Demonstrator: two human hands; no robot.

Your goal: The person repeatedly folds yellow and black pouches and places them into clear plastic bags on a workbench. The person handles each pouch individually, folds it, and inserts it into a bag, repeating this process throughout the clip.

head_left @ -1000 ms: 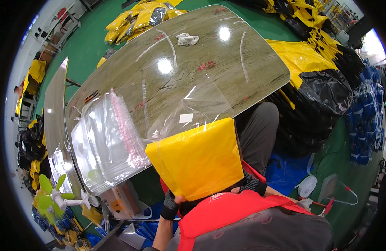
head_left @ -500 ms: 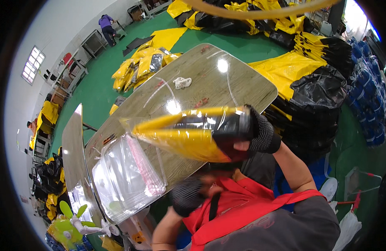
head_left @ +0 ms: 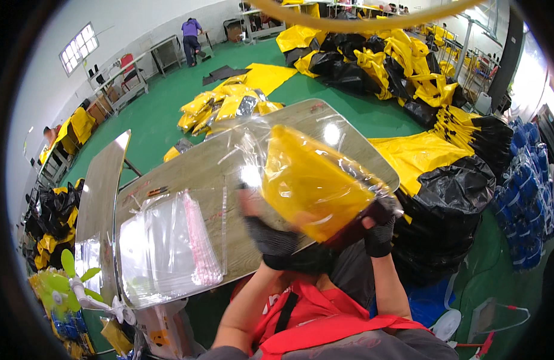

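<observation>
Over the shiny surface (head_left: 187, 171), I'm gripping a yellow bundle (head_left: 310, 183) in a clear bag (head_left: 259, 144); my left hand (head_left: 268, 231) and right hand (head_left: 379, 231) are clamping its blurred lower edge.

Both hands (head_left: 325, 231) raised, gloved, apparently gripping, forearms upright

A shiny metal worktable (head_left: 187, 171) stands on the green floor (head_left: 163, 117); a stack of clear plastic bags (head_left: 163, 246) lies on its near left part.
</observation>
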